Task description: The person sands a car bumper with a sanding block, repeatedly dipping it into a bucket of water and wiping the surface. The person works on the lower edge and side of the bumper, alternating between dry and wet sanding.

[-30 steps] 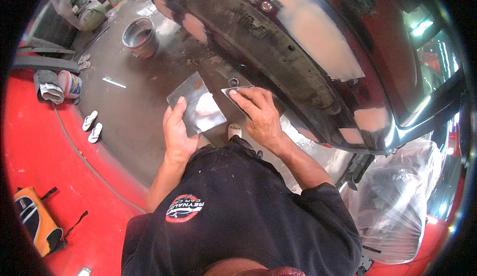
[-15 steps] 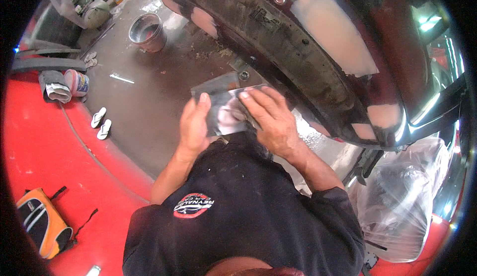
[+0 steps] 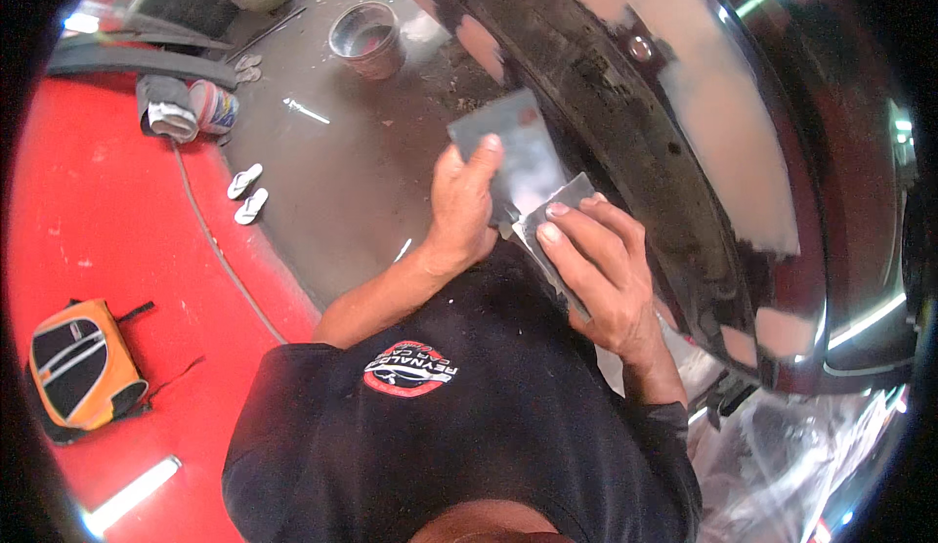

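Flat plate [image 3: 516, 135], grasped in left hand [image 3: 463, 203], beside car [image 3: 718, 152]; scraper [image 3: 575, 191], pinched in right hand [image 3: 608, 274], at plate's corner; pale paste [image 3: 529, 197] might drip, should either tilt too far.

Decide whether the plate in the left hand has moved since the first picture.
Yes: judged against the car, the plate has moved rightward, closing the gap between them in view.
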`<state>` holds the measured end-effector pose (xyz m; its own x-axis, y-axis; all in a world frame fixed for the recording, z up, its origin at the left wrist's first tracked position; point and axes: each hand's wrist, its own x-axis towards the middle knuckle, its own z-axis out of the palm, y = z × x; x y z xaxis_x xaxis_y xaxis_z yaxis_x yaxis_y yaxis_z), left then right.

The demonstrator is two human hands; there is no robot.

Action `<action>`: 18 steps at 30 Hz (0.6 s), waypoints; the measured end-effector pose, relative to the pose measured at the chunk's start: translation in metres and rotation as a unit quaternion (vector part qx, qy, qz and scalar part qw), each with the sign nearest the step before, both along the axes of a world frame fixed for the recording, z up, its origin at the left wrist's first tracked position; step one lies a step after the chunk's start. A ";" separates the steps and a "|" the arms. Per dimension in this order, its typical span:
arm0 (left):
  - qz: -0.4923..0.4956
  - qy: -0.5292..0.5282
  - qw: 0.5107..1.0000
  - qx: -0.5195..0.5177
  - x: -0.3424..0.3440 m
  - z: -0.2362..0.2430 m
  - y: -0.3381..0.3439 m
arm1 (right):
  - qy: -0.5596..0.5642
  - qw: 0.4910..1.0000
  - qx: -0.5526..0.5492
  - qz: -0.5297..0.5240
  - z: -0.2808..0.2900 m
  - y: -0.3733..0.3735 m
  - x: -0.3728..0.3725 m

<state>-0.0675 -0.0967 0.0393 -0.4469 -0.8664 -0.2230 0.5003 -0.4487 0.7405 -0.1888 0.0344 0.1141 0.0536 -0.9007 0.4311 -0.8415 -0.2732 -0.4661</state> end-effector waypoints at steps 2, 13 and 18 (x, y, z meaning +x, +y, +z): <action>-0.070 0.063 0.989 0.115 -0.001 0.005 -0.008 | -0.020 0.999 -0.034 0.009 -0.016 -0.012 -0.008; -0.023 0.141 0.989 0.029 -0.014 0.035 -0.047 | 0.037 0.994 -0.034 -0.101 -0.020 -0.025 -0.057; -0.012 0.028 0.992 -0.120 -0.027 0.040 -0.060 | 0.094 0.988 -0.067 -0.106 0.002 -0.044 -0.046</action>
<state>-0.0946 -0.1566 0.0790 -0.4744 -0.8802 0.0143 0.5354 -0.2756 0.7984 -0.2347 -0.0093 0.1159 -0.0402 -0.8360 0.5473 -0.9544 -0.1299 -0.2686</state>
